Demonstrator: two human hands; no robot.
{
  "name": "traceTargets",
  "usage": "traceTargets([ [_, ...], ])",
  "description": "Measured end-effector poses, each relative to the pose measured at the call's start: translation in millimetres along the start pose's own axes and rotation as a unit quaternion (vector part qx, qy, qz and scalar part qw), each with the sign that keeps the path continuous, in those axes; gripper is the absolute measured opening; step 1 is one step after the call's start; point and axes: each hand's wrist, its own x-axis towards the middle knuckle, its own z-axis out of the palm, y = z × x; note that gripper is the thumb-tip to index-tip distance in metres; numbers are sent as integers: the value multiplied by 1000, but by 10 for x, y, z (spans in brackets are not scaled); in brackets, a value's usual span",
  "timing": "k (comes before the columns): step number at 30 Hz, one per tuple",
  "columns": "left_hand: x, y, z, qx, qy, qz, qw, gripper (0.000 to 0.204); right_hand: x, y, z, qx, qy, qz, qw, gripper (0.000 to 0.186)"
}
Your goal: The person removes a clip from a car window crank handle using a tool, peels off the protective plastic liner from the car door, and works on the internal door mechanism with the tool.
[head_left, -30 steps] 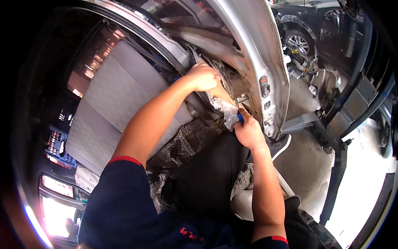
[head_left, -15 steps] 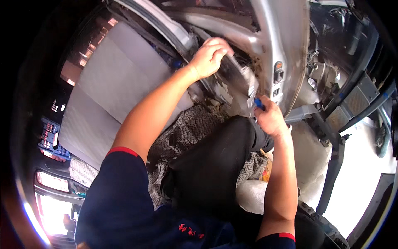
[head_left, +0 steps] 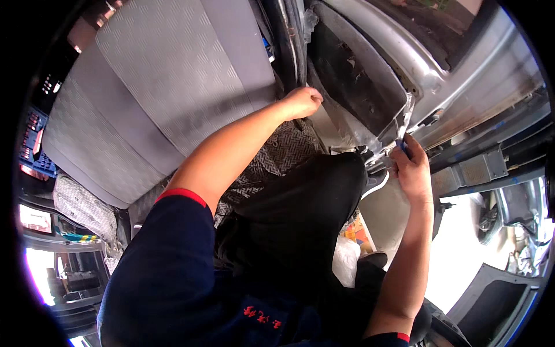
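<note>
Glowing screen [head_left: 34, 220] (pale, rectangular) at far left.

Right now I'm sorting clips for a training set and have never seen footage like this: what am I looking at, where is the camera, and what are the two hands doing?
The camera sits on a person's head and looks down through a fisheye lens, so straight edges bend near the rim. There is no machine: both forearms entering from below belong to the wearer, who crouches at an open car doorway.

The left hand reaches forward and rests closed against the dark door-frame edge, beside the grey car seat. The right hand grips a small blue-handled tool, its tip at the lower corner of the silver car body panel, where a dark inner trim panel shows.

Below lie a patterned floor mat and the wearer's knee in black trousers.
</note>
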Motion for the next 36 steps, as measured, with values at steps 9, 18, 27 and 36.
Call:
traceTargets([
  [9,823,-182,445,-118,97,-37,988,37,40,-183,-124,-133,37,-34,990,23],
  [18,1915,-40,764,-407,110,-199,885,54,120,-322,-332,-179,41,-65,981,25],
  [27,2383,-776,534,-510,-2,-183,841,34,355,-421,-205,-302,26,-127,944,30],
  [36,2237,-552,483,641,-53,258,721,55,661,-428,9,-441,54,-26,896,45],
])
